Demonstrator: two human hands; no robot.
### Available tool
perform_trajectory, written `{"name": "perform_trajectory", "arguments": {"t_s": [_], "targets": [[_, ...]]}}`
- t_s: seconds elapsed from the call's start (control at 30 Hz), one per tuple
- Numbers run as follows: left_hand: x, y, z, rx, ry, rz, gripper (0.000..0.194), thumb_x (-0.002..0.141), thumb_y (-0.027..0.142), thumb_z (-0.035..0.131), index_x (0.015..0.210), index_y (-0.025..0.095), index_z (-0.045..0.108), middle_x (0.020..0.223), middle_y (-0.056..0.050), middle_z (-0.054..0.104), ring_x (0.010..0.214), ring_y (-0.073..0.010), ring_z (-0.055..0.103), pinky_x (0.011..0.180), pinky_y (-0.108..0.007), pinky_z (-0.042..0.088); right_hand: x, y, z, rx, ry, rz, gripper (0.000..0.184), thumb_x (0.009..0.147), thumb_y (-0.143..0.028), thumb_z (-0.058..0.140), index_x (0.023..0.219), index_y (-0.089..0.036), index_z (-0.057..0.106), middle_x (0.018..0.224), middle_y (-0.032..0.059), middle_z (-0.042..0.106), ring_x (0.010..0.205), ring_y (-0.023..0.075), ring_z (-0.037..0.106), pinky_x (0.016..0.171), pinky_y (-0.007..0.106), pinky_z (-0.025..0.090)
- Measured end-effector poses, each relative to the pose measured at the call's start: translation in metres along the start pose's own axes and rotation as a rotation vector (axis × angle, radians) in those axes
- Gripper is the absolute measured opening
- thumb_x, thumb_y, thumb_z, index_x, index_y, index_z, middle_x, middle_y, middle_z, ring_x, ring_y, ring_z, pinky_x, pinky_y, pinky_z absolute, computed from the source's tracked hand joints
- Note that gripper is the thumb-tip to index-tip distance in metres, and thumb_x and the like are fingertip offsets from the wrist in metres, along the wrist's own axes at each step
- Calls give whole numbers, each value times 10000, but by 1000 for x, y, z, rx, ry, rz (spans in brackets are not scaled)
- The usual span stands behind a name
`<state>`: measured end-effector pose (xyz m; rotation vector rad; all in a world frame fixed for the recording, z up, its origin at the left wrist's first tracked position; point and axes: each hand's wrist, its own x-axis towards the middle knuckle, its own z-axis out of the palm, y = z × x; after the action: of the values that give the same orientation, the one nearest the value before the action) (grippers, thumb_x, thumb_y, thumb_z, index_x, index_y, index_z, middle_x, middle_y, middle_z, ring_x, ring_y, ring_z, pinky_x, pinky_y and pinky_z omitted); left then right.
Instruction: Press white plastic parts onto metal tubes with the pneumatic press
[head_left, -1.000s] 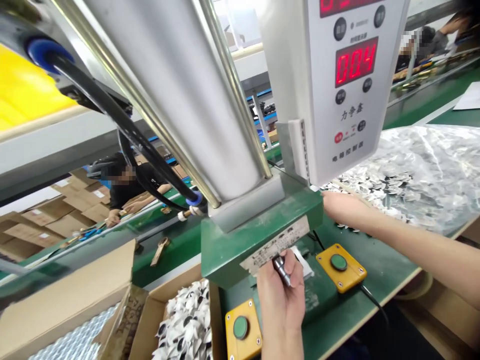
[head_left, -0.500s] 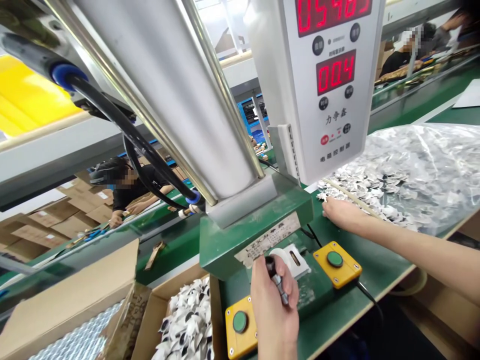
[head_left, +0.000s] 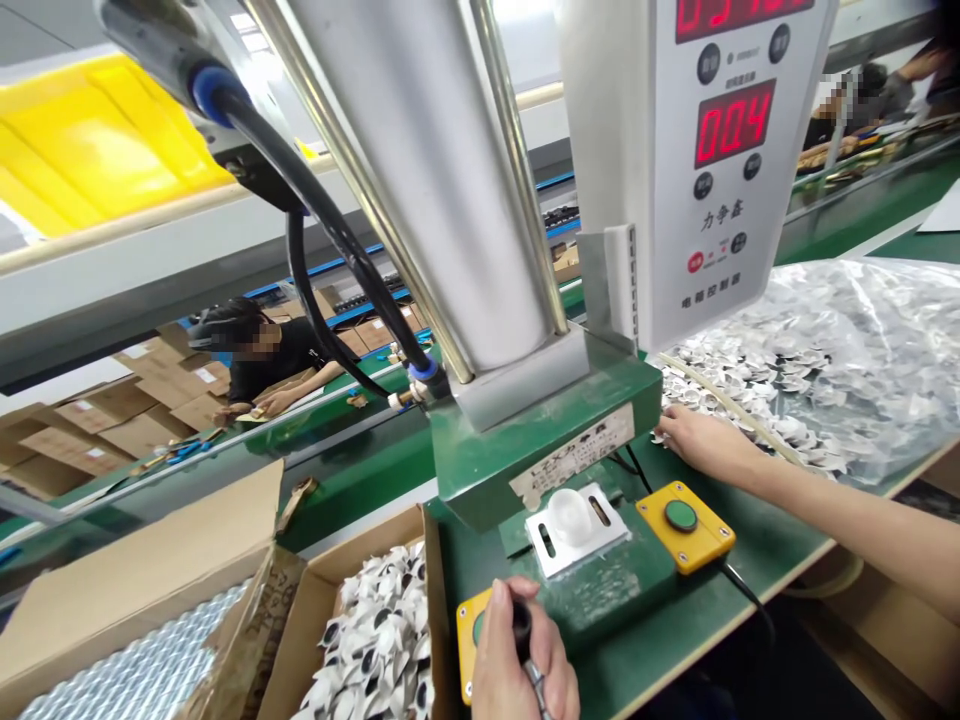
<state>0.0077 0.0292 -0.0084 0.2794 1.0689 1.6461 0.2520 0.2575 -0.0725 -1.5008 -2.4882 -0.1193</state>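
My left hand (head_left: 517, 660) is closed around a hand tool with a black rounded end (head_left: 521, 628) and a metal shaft; its exact kind is unclear. Just ahead of it, a translucent white round piece (head_left: 570, 517) sits on a slotted white metal plate (head_left: 579, 560) on the green base of a press (head_left: 544, 425). At the edge of a heap of small white curved pieces (head_left: 739, 385), my right hand (head_left: 701, 440) has its fingers pinched together. What lies between those fingertips is hard to make out.
Yellow button boxes (head_left: 686, 527) flank the press base, the left one partly behind my left hand. A carton of white pieces (head_left: 382, 640) and an open box (head_left: 142, 580) stand left. A control panel (head_left: 731, 190) hangs above right. Another person (head_left: 262, 360) works across the line.
My left hand has drawn back toward me from the plate with the tool, exposing the white round piece. My right hand stays at the heap's edge. The view has shifted somewhat.
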Motion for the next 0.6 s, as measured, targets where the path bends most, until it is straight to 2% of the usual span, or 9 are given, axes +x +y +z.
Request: {"name": "perform_trajectory", "arguments": {"t_s": [0.07, 0.17, 0.2, 0.27, 0.33, 0.4, 0.47, 0.6], "targets": [[0, -2, -2, 6, 9, 15, 380, 794, 569, 583, 782, 190, 601, 443, 76, 378, 261, -9, 250, 240, -94, 222, -4, -3, -10, 26, 34, -9, 154, 913, -183, 438, 974, -163, 578, 945, 108, 589, 773, 236, 614, 602, 299, 429], [0, -3, -3, 30, 16, 78, 367, 747, 578, 635, 798, 218, 586, 507, 71, 458, 271, -10, 277, 235, -94, 230, -28, -19, -41, 92, 130, -44, 262, 965, -301, 376, 1144, -179, 523, 1084, 117, 578, 857, 243, 614, 670, 326, 469], [0, -3, -3, 30, 14, 101, 362, 726, 572, 661, 796, 227, 578, 532, 71, 484, 275, -8, 285, 235, -92, 234, -38, -30, -55, 126, 163, -58, 305, 976, -352, 357, 1202, -200, 494, 1125, 109, 568, 873, 240, 615, 686, 329, 479], [0, -3, -1, 29, 5, 122, 370, 686, 563, 704, 785, 230, 575, 562, 72, 513, 280, -2, 293, 236, -89, 241, -56, -56, -82, 311, 233, -86, 302, 962, -426, 404, 1198, -277, 518, 1165, 59, 571, 906, 239, 625, 684, 320, 501], [-1, -3, 1, 42, -5, 102, 400, 662, 582, 714, 783, 221, 592, 554, 71, 512, 277, 5, 282, 237, -90, 237, -64, -87, -100, 468, 171, -174, 269, 958, -394, 433, 1192, -320, 545, 1170, 35, 576, 917, 220, 631, 718, 307, 513], [-3, -5, 5, 61, -7, 55, 454, 650, 631, 693, 771, 202, 609, 499, 73, 473, 268, 9, 250, 240, -92, 213, -58, -116, -105, 588, 83, -276, 248, 958, -296, 436, 1162, -308, 577, 1113, 36, 600, 901, 195, 632, 745, 289, 505], [-6, -7, 7, 60, 13, 23, 501, 634, 668, 680, 734, 182, 608, 429, 85, 402, 265, 13, 213, 257, -92, 184, -43, -135, -101, 629, 39, -325, 234, 934, -218, 466, 1104, -281, 614, 1015, 31, 631, 849, 182, 635, 720, 272, 491], [-10, -7, 2, 88, 125, 63, 545, 611, 702, 671, 688, 167, 605, 386, 89, 345, 274, 11, 218, 293, -99, 165, -20, -146, -92, 528, 17, -412, 162, 890, -149, 506, 922, -216, 651, 828, 18, 649, 713, 171, 625, 636, 255, 452]]}}
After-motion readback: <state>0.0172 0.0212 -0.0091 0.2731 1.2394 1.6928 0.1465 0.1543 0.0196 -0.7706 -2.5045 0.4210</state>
